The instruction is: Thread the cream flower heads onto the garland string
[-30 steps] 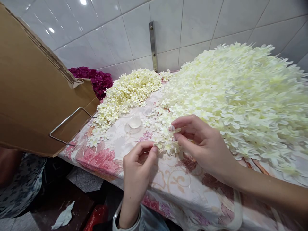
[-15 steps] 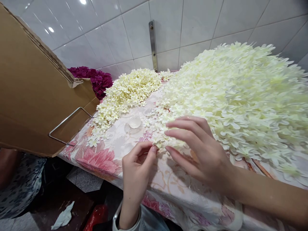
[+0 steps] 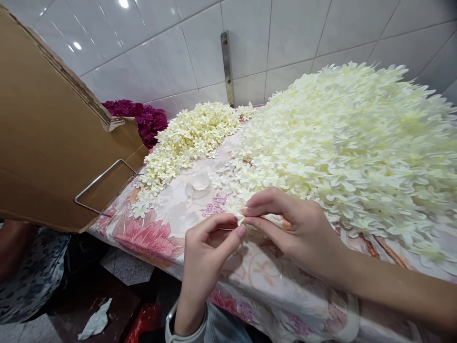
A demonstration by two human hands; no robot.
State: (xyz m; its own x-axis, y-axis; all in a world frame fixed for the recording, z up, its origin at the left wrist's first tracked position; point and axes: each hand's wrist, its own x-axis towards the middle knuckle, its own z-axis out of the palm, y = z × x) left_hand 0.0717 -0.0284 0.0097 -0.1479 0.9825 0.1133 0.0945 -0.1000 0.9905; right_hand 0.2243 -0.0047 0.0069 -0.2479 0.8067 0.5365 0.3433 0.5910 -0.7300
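Note:
Thumb and forefinger of my left hand are pinched at a small white artificial flower above the tablecloth. My right hand meets it from the right, its thumb and fingertips closed on the same flower. Much of that flower is covered by the fingertips. Just behind the hands spreads a large heap of pale yellow-white flowers. A smaller, creamier heap of flowers lies further left. Between the heaps stands a small clear dish.
A cardboard box with a wire handle stands at the left. Behind it are purple flowers. The floral tablecloth covers the table up to a tiled wall. Part of another person shows at lower left.
My right hand opened and let go of a petal-like piece, then came left and closed at the flower by my left fingertips. My left hand has shifted slightly right.

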